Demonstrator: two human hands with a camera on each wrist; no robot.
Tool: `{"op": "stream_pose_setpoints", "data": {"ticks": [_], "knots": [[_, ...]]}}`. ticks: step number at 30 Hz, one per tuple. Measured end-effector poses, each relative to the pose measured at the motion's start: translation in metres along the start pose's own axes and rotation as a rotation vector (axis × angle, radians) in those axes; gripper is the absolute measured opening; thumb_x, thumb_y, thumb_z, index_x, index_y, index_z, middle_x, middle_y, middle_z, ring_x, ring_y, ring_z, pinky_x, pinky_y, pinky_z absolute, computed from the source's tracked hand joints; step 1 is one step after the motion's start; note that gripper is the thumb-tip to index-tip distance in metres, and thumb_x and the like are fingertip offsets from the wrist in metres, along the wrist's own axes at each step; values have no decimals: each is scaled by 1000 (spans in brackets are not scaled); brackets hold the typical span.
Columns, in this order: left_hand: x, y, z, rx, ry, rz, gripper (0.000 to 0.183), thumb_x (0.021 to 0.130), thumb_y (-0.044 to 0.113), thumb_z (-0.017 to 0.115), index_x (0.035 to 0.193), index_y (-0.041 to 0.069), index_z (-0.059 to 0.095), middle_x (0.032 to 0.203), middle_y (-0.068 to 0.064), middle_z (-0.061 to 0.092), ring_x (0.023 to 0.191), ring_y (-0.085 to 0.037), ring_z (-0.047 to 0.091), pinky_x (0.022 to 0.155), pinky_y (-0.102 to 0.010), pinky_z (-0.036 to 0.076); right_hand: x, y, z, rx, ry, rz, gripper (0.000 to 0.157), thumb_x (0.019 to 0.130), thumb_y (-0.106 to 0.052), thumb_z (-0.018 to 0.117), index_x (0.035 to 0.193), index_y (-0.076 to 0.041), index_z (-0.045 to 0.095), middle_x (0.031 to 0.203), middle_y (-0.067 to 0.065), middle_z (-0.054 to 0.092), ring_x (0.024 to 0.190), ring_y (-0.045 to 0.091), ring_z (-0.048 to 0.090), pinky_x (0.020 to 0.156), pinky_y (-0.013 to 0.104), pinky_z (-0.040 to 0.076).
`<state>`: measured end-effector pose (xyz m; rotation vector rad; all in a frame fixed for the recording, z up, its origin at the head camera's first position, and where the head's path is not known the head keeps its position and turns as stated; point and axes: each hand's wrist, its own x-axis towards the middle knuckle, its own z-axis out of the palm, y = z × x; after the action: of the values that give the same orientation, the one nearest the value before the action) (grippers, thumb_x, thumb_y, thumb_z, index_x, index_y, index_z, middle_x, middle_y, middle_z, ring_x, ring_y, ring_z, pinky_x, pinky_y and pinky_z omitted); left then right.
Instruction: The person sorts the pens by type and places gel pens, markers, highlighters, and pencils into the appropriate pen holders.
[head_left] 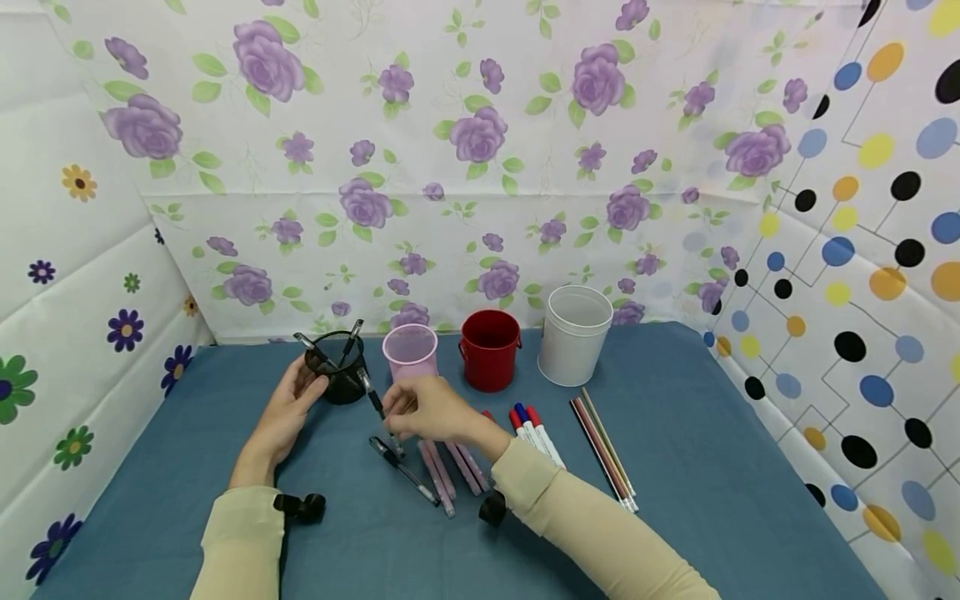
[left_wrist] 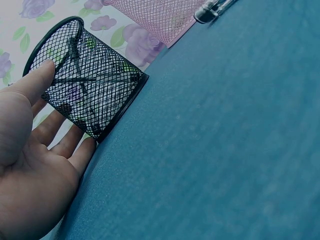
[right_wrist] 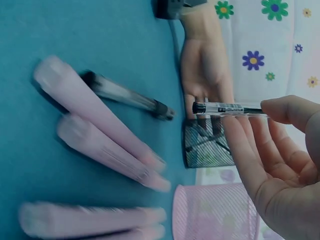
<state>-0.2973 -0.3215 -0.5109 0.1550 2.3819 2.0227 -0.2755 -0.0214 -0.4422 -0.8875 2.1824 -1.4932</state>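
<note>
My left hand (head_left: 279, 417) holds the side of a black mesh pen cup (head_left: 345, 386), its thumb (left_wrist: 37, 82) near the rim and its other fingers around the far side. Two black pens (head_left: 351, 340) lean inside this cup. Between thumb and fingers, my right hand (head_left: 427, 408) pinches a clear-barrelled black pen (right_wrist: 227, 109), held slanted just right of the cup. Another black pen (head_left: 405, 472) lies on the blue cloth below that hand. Beside it are several pink pens (right_wrist: 100, 115). A pink mesh cup (head_left: 411, 346) stands behind the right hand, partly hidden by it.
A red bucket (head_left: 490, 354) and a white bucket (head_left: 576, 337) stand in line to the right along the back. Red and blue capped markers (head_left: 540, 433) lie partly behind the right forearm. Several pencils (head_left: 603, 454) lie farther right. Patterned cloth walls (head_left: 480, 208) enclose the table.
</note>
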Motion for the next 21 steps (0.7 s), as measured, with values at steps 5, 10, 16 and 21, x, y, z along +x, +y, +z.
{"op": "stream_pose_setpoints", "data": {"ticks": [5,10,16,21], "knots": [[0,1,-1,-1,-6,4,77,113,35,53,173,18,8,176,-17,15,163,-36,15,129,-57,20,5,-7,-14,-30,33,-28,14,99,-6,76,111,-8,71,99,4,74,83,16,75,78,33,65],[-1,0,-1,9,-8,4,78,112,38,54,173,18,10,176,-17,16,162,-36,15,129,-51,23,11,-13,-25,-27,55,-43,13,99,-7,76,112,-8,70,100,4,74,83,15,74,83,44,65],[-1,-1,-1,14,-5,10,78,112,39,54,173,18,10,175,-18,17,162,-36,16,129,-45,27,22,-20,-32,-34,91,-61,13,99,-9,76,110,-9,70,102,4,74,84,15,74,82,39,65],[-1,0,-2,13,-1,4,77,112,39,54,173,18,11,175,-17,18,162,-35,17,129,-44,27,33,-25,-35,-73,128,-94,15,99,-10,77,112,-10,71,103,3,74,87,11,73,80,28,63]]}}
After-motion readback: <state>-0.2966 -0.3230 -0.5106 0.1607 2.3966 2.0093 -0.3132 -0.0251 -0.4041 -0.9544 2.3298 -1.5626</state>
